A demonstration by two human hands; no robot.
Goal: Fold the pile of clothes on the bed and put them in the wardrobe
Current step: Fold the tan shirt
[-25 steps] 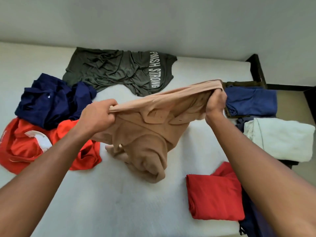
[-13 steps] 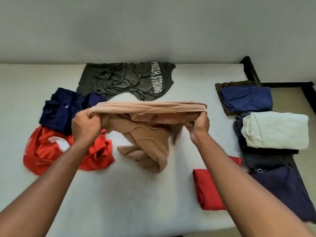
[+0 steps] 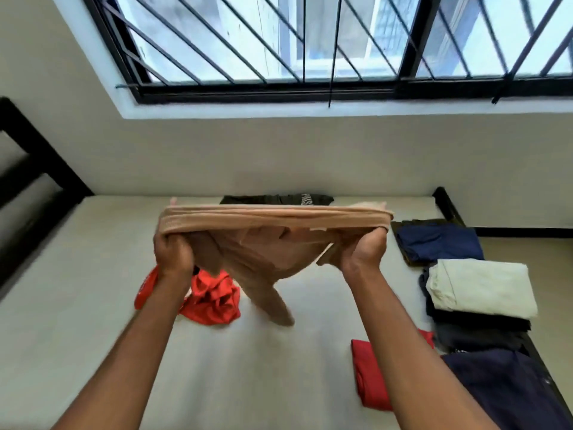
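Note:
Both hands hold a tan garment (image 3: 263, 252) up above the bed (image 3: 77, 305), its top edge stretched level between them. My left hand (image 3: 173, 252) grips its left end and my right hand (image 3: 362, 249) grips its right end. The rest of the cloth hangs down, its lowest tip near the mattress. Behind it a crumpled red-orange garment (image 3: 214, 299) lies on the bed, and a dark olive shirt (image 3: 279, 199) with white lettering lies by the wall. The navy garment at the left is hidden behind the tan cloth and my left arm.
Folded clothes line the bed's right side: a blue piece (image 3: 440, 243), a cream piece (image 3: 480, 287) on dark ones, a red piece (image 3: 372, 377) and a navy piece (image 3: 502, 386). A dark bed frame (image 3: 28, 187) stands left. A barred window (image 3: 310, 41) is above.
Both hands have lifted the tan garment higher and pulled it out wider. The view has tilted up, so the window now shows.

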